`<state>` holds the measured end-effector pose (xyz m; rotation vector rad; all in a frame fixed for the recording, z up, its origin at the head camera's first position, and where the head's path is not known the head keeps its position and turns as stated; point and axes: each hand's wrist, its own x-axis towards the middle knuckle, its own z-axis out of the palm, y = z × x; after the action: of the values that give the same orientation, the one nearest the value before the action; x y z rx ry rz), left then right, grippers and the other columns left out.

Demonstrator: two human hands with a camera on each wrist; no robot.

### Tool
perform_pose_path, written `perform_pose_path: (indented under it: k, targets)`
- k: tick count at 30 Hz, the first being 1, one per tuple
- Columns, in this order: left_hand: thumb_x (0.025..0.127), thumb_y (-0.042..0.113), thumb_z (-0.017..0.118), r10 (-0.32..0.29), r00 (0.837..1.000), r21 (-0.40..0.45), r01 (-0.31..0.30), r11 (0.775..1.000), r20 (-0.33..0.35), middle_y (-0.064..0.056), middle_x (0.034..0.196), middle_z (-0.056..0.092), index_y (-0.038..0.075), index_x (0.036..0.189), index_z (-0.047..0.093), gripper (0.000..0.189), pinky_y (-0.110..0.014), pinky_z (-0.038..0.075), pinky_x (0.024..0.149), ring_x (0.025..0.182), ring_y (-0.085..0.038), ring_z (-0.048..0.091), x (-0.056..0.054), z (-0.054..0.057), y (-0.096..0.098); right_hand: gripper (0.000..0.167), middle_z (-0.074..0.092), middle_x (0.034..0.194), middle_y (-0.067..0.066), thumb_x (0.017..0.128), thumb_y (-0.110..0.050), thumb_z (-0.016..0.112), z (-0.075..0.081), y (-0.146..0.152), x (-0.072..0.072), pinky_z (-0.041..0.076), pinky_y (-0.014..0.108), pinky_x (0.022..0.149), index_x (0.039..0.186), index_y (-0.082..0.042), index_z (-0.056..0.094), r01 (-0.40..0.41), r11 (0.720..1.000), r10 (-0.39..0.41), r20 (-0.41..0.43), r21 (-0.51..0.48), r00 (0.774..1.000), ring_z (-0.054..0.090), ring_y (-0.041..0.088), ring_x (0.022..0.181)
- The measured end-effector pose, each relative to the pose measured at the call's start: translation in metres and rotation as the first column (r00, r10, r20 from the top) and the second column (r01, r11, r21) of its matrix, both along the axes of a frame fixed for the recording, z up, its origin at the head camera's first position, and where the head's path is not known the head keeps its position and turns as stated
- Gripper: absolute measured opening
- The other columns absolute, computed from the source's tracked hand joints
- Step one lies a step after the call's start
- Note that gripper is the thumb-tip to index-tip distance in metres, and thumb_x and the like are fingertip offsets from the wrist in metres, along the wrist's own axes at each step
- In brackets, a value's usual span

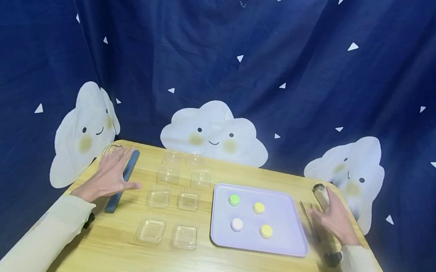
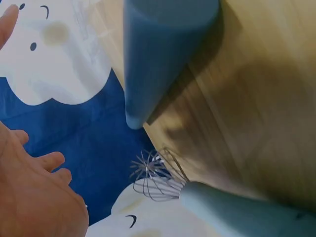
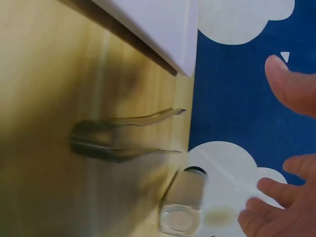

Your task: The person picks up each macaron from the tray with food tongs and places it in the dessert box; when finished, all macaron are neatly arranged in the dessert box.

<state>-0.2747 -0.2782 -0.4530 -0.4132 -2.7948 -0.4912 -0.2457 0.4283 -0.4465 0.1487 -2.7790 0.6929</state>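
My left hand (image 1: pixel 112 172) is held with fingers spread above a long blue bar (image 1: pixel 123 184) on the left of the table. A whisk (image 2: pixel 190 195) with a pale teal handle lies beside the bar, partly hidden by the hand in the head view. At the right edge, my right hand (image 1: pixel 336 220) hovers with loosely bent fingers and holds nothing. Close by it are metal tongs (image 3: pixel 91 145), their two arms apart, and a clear container with a dark end (image 3: pixel 180 219). In the right wrist view that hand's thumb and fingers (image 3: pixel 279 192) are apart.
A lilac tray (image 1: pixel 215 238) carries small round pieces: one green (image 1: pixel 234 200), one white (image 1: pixel 236 224) and two yellow (image 1: pixel 266 231). Left of it, several clear plastic boxes (image 1: pixel 185 237) stand in two columns. A dark blue curtain (image 1: pixel 208 58) with clouds hangs behind the table.
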Motion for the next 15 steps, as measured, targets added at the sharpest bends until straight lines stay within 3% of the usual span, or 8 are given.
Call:
perform_pose_path:
  k: [3,6,11,15]
  targets:
    - [0.070,0.059,0.084,-0.034,0.999,0.037,0.034,0.999,0.001,-0.037,0.159,0.028,0.001,0.160,0.018,0.126,-0.075,0.016,0.119,0.148,-0.057,0.022,-0.001,-0.001,0.004,0.110,0.035,0.151,0.042,0.086,-0.041,0.079,-0.005,0.000,0.002,0.033,0.075,0.107,0.160,0.005,0.012,0.062,0.998,-0.061,0.064,-0.019,0.996,0.039,0.062,0.133]
    - [0.072,0.055,0.085,-0.058,0.997,0.083,0.054,0.995,0.043,-0.034,0.161,0.025,-0.002,0.161,0.014,0.127,-0.073,0.015,0.121,0.150,-0.056,0.018,-0.001,-0.002,0.007,0.109,0.042,0.147,0.040,0.088,-0.050,0.075,-0.007,-0.001,0.003,0.040,0.072,0.102,0.159,0.005,0.014,0.119,0.992,-0.113,0.122,-0.045,0.986,0.048,0.059,0.126]
    - [0.075,0.054,0.084,-0.062,0.990,0.139,0.044,0.989,0.128,-0.033,0.164,0.018,-0.004,0.160,0.011,0.126,-0.071,0.017,0.121,0.151,-0.055,0.017,0.001,-0.002,0.014,0.097,0.049,0.145,0.037,0.093,-0.051,0.067,-0.007,-0.003,0.003,0.043,0.068,0.103,0.156,0.009,0.023,0.177,0.984,-0.169,0.177,-0.031,0.970,0.053,0.056,0.125]
    - [0.076,0.052,0.084,-0.082,0.982,0.213,0.044,0.976,0.171,-0.032,0.163,0.024,-0.003,0.160,0.017,0.120,-0.071,0.024,0.119,0.150,-0.053,0.024,0.004,-0.002,0.021,0.087,0.049,0.144,0.037,0.096,-0.051,0.062,-0.009,-0.005,0.002,0.043,0.068,0.104,0.152,0.009,0.032,0.184,0.983,-0.178,0.228,-0.005,0.957,0.051,0.057,0.126]
